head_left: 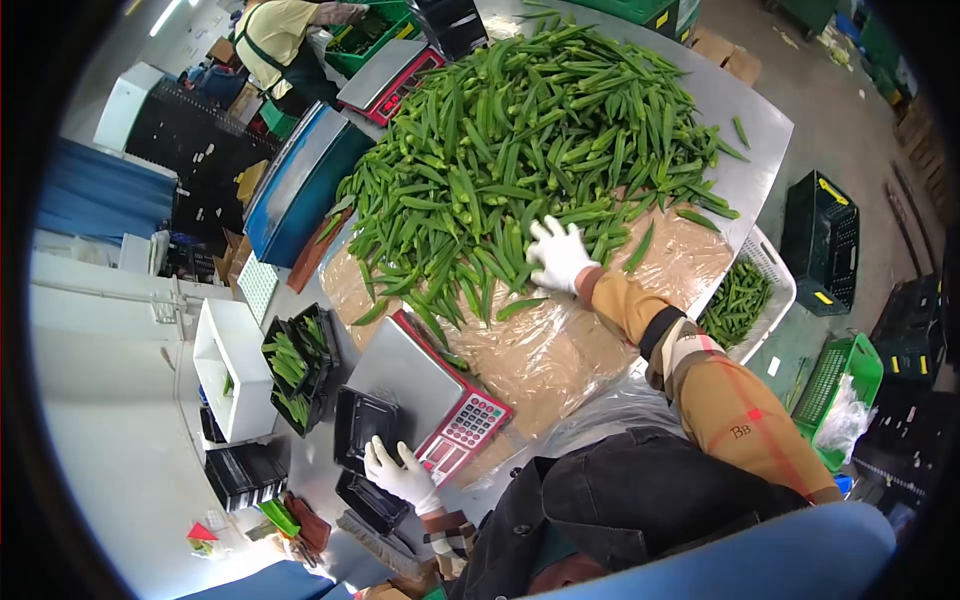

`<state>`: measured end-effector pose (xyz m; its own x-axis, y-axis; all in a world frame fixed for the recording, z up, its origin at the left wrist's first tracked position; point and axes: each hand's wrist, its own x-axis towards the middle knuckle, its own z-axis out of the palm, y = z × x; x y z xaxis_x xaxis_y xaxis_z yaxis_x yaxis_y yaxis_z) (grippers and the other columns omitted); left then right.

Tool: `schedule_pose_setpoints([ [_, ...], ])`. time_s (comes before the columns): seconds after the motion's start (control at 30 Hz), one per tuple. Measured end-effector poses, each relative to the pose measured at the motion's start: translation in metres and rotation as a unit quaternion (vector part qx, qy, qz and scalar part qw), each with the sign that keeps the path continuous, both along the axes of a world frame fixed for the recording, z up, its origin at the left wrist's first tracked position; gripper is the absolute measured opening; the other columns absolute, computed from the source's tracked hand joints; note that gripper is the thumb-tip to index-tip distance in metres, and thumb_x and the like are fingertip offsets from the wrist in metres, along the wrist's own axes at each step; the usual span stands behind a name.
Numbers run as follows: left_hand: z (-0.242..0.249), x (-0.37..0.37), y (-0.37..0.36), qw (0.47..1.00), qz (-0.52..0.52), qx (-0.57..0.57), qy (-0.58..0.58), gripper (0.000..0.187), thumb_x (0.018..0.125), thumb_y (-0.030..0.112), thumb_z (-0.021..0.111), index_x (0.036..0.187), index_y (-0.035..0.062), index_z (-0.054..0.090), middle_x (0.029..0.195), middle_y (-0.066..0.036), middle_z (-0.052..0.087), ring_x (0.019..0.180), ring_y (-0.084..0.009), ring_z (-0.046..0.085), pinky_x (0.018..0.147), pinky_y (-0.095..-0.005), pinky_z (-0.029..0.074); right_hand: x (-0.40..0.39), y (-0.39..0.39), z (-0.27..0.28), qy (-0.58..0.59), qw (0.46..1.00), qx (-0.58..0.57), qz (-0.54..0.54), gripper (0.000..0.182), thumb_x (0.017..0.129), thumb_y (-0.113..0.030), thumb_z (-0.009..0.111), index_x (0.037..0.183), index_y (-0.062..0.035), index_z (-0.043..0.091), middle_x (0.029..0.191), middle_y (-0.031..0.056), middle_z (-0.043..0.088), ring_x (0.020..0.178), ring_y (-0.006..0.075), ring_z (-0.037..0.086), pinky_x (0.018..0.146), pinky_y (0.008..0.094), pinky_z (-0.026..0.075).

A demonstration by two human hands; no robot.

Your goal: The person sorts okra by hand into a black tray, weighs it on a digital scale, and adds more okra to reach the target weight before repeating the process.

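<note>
A big heap of green okra [520, 150] covers the far part of the metal table. My right hand [560, 254], in a white glove, rests at the near side of the heap with its fingers spread and nothing gripped. My left hand [400, 476], also gloved, has its fingers over the near edge of an empty black plastic tray [365, 420], apparently gripping it. That tray sits against the left side of a digital scale [400, 375] with a red keypad panel. Another black tray [372, 503] lies below the left hand.
Okra-filled black trays [300, 365] stand left of the scale, near stacked black trays [243, 474] and a white foam box [228, 370]. Clear plastic over cardboard [550, 350] covers the near tabletop. A white crate [775, 270] holds okra at right. A co-worker [275, 50] stands beyond a second scale [385, 80].
</note>
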<state>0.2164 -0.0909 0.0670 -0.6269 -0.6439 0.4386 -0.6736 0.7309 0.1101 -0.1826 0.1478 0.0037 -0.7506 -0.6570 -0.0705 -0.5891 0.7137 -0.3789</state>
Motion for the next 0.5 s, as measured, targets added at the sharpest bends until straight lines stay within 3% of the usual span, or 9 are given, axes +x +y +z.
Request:
schedule_pose_setpoints([
  [0.07,0.014,-0.030,0.023,0.999,-0.031,0.024,0.030,0.053,0.086,0.012,0.067,0.137,0.0027,0.053,0.136,-0.021,0.050,0.126,-0.0389,0.043,0.107,-0.0492,0.034,0.006,0.000,-0.021,-0.016,0.988,-0.016,0.154,0.026,0.074,-0.030,0.073,0.096,-0.0171,0.072,0.152,0.0107,0.039,0.143,0.0420,0.027,0.107,0.0652,0.030],
  [0.13,0.020,-0.064,0.041,0.994,-0.092,0.039,0.043,0.055,0.086,0.011,0.067,0.138,0.0027,0.050,0.137,-0.021,0.049,0.128,-0.0389,0.042,0.108,-0.0489,0.033,0.041,0.005,-0.018,0.028,0.965,0.065,0.251,0.027,0.074,-0.031,0.073,0.097,-0.0170,0.072,0.153,0.0072,0.039,0.143,0.0424,0.025,0.108,0.0674,0.028],
  [0.27,0.010,-0.133,0.070,0.966,-0.181,0.173,0.065,0.057,0.086,0.010,0.066,0.139,0.0009,0.049,0.136,-0.021,0.049,0.130,-0.0385,0.043,0.111,-0.0473,0.031,0.074,0.025,-0.017,-0.035,0.961,0.054,0.270,0.032,0.076,-0.029,0.075,0.105,-0.0159,0.073,0.154,0.0065,0.039,0.145,0.0332,0.030,0.113,0.0633,0.024],
  [0.33,-0.010,-0.162,0.065,0.950,-0.238,0.195,0.042,0.055,0.087,0.009,0.065,0.138,0.0006,0.049,0.135,-0.021,0.051,0.129,-0.0380,0.045,0.111,-0.0449,0.033,0.080,0.045,-0.017,-0.053,0.957,0.025,0.285,0.029,0.076,-0.026,0.074,0.103,-0.0158,0.072,0.152,0.0064,0.040,0.143,0.0328,0.033,0.114,0.0620,0.025],
  [0.4,-0.030,-0.190,0.059,0.932,-0.256,0.252,0.053,0.052,0.087,0.008,0.065,0.137,0.0000,0.051,0.135,-0.020,0.053,0.127,-0.0372,0.047,0.109,-0.0430,0.036,0.078,0.065,-0.008,-0.119,0.956,-0.073,0.259,0.025,0.076,-0.025,0.074,0.099,-0.0143,0.071,0.151,0.0062,0.043,0.142,0.0320,0.035,0.114,0.0601,0.026],
  [0.43,-0.042,-0.203,0.054,0.934,-0.253,0.247,0.043,0.048,0.089,0.007,0.063,0.135,-0.0010,0.052,0.133,-0.019,0.057,0.124,-0.0332,0.052,0.108,-0.0392,0.039,0.072,0.077,-0.007,-0.124,0.955,-0.154,0.223,0.024,0.076,-0.024,0.074,0.096,-0.0125,0.069,0.146,0.0061,0.049,0.137,0.0306,0.042,0.113,0.0532,0.032],
  [0.47,-0.055,-0.217,0.048,0.932,-0.249,0.258,0.044,0.048,0.089,0.007,0.064,0.135,-0.0017,0.053,0.133,-0.020,0.057,0.124,-0.0338,0.053,0.108,-0.0391,0.040,0.061,0.085,0.009,-0.157,0.939,-0.243,0.184,0.025,0.076,-0.023,0.074,0.098,-0.0104,0.068,0.136,0.0079,0.059,0.125,0.0305,0.053,0.108,0.0466,0.039],
  [0.5,-0.069,-0.230,0.040,0.930,-0.245,0.270,0.046,0.048,0.088,0.008,0.064,0.134,-0.0025,0.053,0.132,-0.020,0.058,0.124,-0.0344,0.054,0.108,-0.0389,0.040,0.052,0.095,0.017,-0.177,0.936,-0.276,0.128,0.024,0.076,-0.018,0.074,0.096,-0.0078,0.066,0.132,0.0086,0.062,0.120,0.0302,0.057,0.103,0.0436,0.042],
])
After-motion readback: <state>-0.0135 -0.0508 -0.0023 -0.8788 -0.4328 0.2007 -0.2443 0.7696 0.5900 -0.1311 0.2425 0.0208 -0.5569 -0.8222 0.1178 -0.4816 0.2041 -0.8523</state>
